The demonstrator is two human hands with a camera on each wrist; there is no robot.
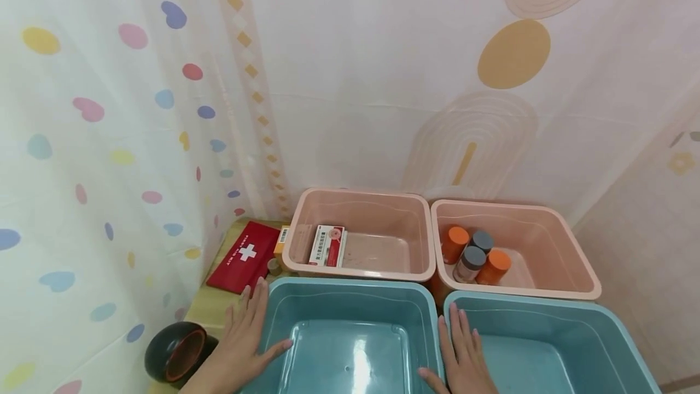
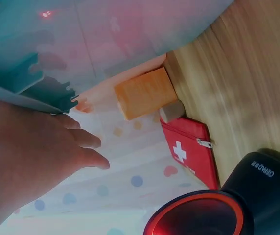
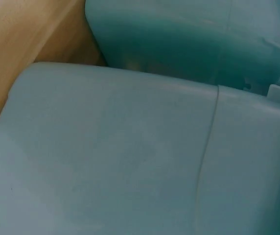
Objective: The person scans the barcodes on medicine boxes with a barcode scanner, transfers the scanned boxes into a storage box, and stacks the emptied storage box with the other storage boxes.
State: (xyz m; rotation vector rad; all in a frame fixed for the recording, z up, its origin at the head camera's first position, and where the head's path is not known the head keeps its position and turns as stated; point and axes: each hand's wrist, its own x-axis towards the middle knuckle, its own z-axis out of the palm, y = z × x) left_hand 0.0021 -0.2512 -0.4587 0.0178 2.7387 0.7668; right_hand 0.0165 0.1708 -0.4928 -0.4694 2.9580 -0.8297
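Observation:
My left hand [image 1: 240, 342] rests at the left rim of the left teal bin [image 1: 350, 283], fingers straight and thumb reaching over the inside. In the left wrist view, the same hand [image 2: 37, 152] lies against the bin's edge with its fingers extended. My right hand [image 1: 463, 354] lies, fingers straight, at the adjoining rims of the left bin and the right teal bin [image 1: 547, 307]. The right wrist view shows teal bin walls [image 3: 110, 147] close up, with that hand out of sight. Neither hand grips anything that I can see.
Behind stand two pink bins: the left one [image 1: 377, 224] holds a medicine box [image 1: 328, 246], the right one [image 1: 538, 242] several orange- and grey-capped bottles [image 1: 473, 260]. Left lie a red first-aid pouch [image 1: 246, 257], an orange box [image 2: 147, 93] and a black, red-ringed object [image 1: 177, 354]. Patterned curtains [image 1: 350, 78] hang behind.

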